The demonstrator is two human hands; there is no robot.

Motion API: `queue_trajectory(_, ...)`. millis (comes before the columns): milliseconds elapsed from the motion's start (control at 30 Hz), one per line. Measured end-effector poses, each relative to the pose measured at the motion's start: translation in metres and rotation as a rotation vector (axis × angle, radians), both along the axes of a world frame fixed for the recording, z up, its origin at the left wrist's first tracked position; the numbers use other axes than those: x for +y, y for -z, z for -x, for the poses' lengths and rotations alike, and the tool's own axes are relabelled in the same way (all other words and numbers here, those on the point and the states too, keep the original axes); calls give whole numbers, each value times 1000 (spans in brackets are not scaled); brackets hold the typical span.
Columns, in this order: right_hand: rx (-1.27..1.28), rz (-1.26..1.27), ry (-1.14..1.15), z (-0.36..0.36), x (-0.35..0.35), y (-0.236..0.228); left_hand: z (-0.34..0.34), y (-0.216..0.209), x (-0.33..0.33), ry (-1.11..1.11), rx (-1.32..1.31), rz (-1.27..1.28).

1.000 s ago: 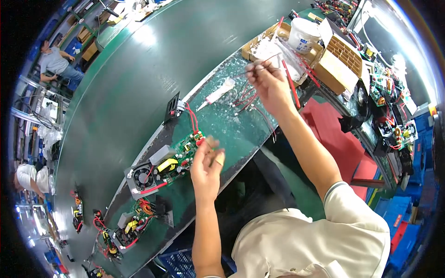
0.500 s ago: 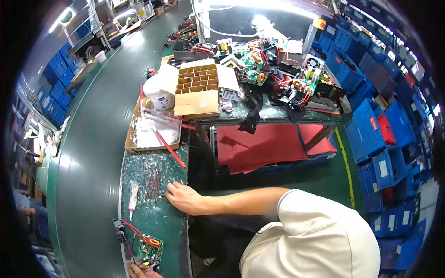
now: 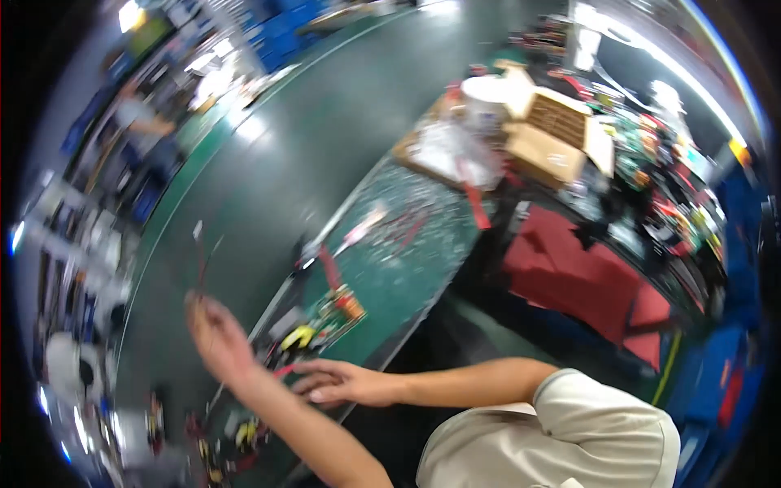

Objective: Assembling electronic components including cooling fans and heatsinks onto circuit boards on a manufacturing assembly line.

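Observation:
My left hand [image 3: 215,333], blurred by motion, is raised over the grey-green belt surface. Its fingers are pinched on a thin cable [image 3: 201,264], which stands up from them and has a small white connector at its tip. My right hand [image 3: 346,382] is low over the bench with fingers stretched out, close to a red wire [image 3: 285,371]. Just beyond it lies a green circuit board [image 3: 350,307] with a copper coil, a yellow part and red leads. Farther up the bench are a white tube [image 3: 362,228] and several thin dark red cables [image 3: 411,228].
A shallow carton [image 3: 407,154] with clear plastic, a white bucket [image 3: 486,102] and a divided cardboard box [image 3: 547,154] stand at the bench's far end. More circuit boards [image 3: 244,435] lie at lower left. Red sheets [image 3: 582,281] are stacked right of the bench. A person [image 3: 145,126] is at far left.
The view has turned, so the bench now runs diagonally. My left hand has risen out over the belt with a cable. My right hand has left the loose cables and come near the board.

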State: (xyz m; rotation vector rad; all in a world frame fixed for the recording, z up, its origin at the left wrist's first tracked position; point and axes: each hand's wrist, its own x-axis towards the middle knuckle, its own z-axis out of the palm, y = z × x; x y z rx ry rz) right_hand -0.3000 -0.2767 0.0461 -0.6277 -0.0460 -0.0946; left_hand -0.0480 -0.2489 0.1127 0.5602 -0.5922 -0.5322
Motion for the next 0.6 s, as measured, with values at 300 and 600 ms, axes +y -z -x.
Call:
queue_trajectory(300, 292, -598, -740, 65, 133, 11, 14, -62, 20, -432, -24, -179)
queue_trajectory(600, 348, 355, -527, 43, 28, 14, 67, -36, 39, -527, -282, -453)
